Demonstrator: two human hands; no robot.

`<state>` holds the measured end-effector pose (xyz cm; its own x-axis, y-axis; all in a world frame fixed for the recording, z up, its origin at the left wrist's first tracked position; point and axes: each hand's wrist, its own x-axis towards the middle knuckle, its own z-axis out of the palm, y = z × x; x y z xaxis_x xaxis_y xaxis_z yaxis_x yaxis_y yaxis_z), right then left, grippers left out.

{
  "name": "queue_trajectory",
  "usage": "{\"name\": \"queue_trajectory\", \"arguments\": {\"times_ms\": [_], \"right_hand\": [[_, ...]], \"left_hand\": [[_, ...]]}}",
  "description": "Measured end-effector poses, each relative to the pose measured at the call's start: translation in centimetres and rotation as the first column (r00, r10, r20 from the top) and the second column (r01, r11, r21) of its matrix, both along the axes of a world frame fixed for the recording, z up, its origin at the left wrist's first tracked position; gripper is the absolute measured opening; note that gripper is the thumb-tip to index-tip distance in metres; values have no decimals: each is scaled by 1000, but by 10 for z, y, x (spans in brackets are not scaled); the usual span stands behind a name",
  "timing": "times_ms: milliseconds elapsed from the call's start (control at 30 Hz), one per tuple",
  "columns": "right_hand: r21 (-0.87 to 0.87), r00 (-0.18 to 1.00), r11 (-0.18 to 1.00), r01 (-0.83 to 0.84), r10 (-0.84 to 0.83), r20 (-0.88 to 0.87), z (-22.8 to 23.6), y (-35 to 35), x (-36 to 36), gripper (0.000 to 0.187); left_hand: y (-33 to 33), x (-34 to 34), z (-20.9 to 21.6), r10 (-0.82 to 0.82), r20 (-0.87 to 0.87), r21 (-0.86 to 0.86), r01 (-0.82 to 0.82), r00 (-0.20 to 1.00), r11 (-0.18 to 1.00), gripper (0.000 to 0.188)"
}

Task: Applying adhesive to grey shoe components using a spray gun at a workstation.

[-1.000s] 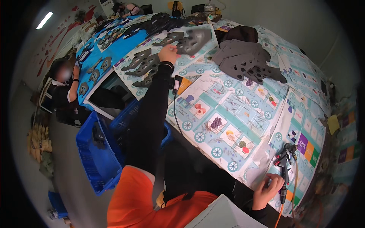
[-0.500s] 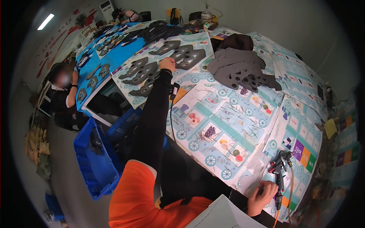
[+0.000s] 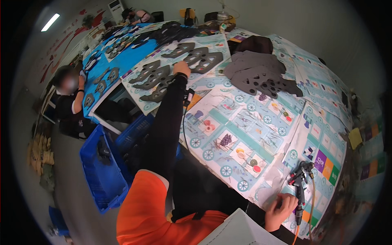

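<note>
My left hand (image 3: pixel 181 69), its arm stretched far over the table, is closed among flat dark grey cut-out pieces with holes. One group of cut-outs (image 3: pixel 151 76) lies to its left, another group (image 3: pixel 203 59) to its right. What its fingers hold, if anything, is hidden. Near the table's front right edge my right hand (image 3: pixel 281 210) rests with loosely bent fingers, thumb and forefinger apart, nothing visible in it. Right beside it lies a black spray gun (image 3: pixel 301 177) with an orange hose, apart from a grip.
A stack of grey sheets (image 3: pixel 255 71) lies at the far right. Printed paper (image 3: pixel 249 130) covers the table. Blue crates (image 3: pixel 102 171) stand on the floor at left. A co-worker (image 3: pixel 69 98) sits at the left edge, and another person is at the far end. A black cable hangs near my left arm.
The view has shifted very slightly. My left hand stays at the grey cut-outs, and my right hand stays beside the spray gun.
</note>
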<state>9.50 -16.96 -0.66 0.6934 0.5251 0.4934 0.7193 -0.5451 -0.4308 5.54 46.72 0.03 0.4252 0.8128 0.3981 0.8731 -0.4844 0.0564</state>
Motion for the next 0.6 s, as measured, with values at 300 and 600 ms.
{"name": "queue_trajectory", "arguments": {"times_ms": [300,600], "right_hand": [[-37,997,999,7,-4,79,-3,-5,0,13],[-14,998,1000,15,-14,58,-1,-6,-3,13]], "left_hand": [[-112,82,22,-266,247,-262,329,932,907,58],[-136,110,4,-147,566,-273,353,811,895,51]]}}
